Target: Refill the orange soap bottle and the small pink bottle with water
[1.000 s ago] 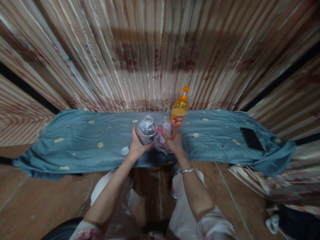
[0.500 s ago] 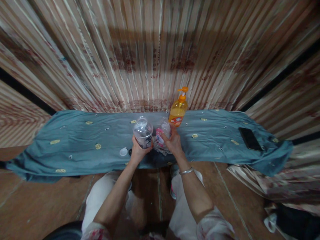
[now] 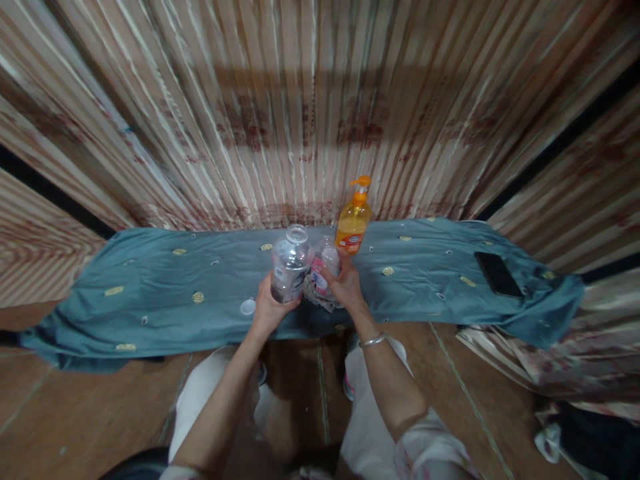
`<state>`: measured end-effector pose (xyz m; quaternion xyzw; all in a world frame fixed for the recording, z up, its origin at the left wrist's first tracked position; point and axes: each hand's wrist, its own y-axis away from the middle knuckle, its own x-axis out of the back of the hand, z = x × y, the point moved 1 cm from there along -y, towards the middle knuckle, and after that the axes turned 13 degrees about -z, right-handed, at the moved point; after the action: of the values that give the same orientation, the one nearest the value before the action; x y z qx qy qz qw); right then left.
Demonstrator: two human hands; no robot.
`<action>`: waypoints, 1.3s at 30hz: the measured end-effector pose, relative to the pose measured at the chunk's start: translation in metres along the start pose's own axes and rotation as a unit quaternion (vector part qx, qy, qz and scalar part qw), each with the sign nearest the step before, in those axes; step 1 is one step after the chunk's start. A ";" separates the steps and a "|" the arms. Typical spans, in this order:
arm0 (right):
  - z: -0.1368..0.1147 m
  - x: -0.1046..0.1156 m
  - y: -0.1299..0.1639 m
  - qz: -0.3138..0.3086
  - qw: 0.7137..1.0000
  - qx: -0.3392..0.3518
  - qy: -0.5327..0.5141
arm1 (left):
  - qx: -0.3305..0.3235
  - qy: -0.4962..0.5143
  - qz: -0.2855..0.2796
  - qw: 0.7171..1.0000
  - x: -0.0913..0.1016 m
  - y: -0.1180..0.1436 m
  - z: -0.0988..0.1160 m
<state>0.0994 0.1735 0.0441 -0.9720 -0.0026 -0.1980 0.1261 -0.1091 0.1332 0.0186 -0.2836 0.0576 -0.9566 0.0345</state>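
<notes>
My left hand (image 3: 271,305) is wrapped round the lower part of a large clear plastic bottle (image 3: 291,257), which has a wide open mouth and leans a little to the right. My right hand (image 3: 347,281) grips a small clear bottle (image 3: 329,257) with a pink label, its narrow neck pointing up. The base of the small bottle is by a crumpled greyish cloth (image 3: 320,299) between my hands. A white round cap (image 3: 248,307) lies just left of my left hand. Behind my right hand stands an orange pump bottle (image 3: 353,223) of yellow liquid.
A teal patterned cloth (image 3: 160,287) covers the long narrow table. A black phone (image 3: 497,274) lies at its right end. Striped curtains (image 3: 280,120) hang behind and at both sides, with dark bars at left and right.
My left hand has tipped the large bottle, its mouth moving up and to the right. My right hand has stayed on the small bottle with little movement. The view has shifted slightly.
</notes>
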 end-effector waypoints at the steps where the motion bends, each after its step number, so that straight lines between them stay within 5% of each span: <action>1: 0.000 0.000 0.000 -0.002 1.000 0.003 -0.001 | 0.003 -0.004 0.002 1.000 0.007 0.002 0.002; 8: -0.006 0.000 0.001 -0.014 1.000 0.007 -0.026 | 0.076 0.010 0.012 0.997 0.049 0.013 0.024; 14: -0.007 -0.001 0.001 -0.005 1.000 0.007 -0.011 | 0.047 0.141 0.038 0.988 0.059 0.013 0.026; 22: -0.005 -0.001 0.002 -0.007 1.000 0.005 -0.014 | 0.108 0.433 0.055 0.893 0.055 0.026 0.038; 31: -0.004 0.000 0.000 -0.004 1.000 0.016 -0.009 | 0.145 0.455 0.076 0.875 0.059 0.040 0.026; 39: -0.005 0.000 0.001 0.001 1.000 0.012 -0.004 | 0.062 0.393 0.106 0.911 0.069 0.043 0.011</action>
<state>0.0976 0.1709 0.0485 -0.9712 -0.0050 -0.1942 0.1381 -0.1598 0.0825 0.0596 0.1257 0.0363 -0.9832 0.1274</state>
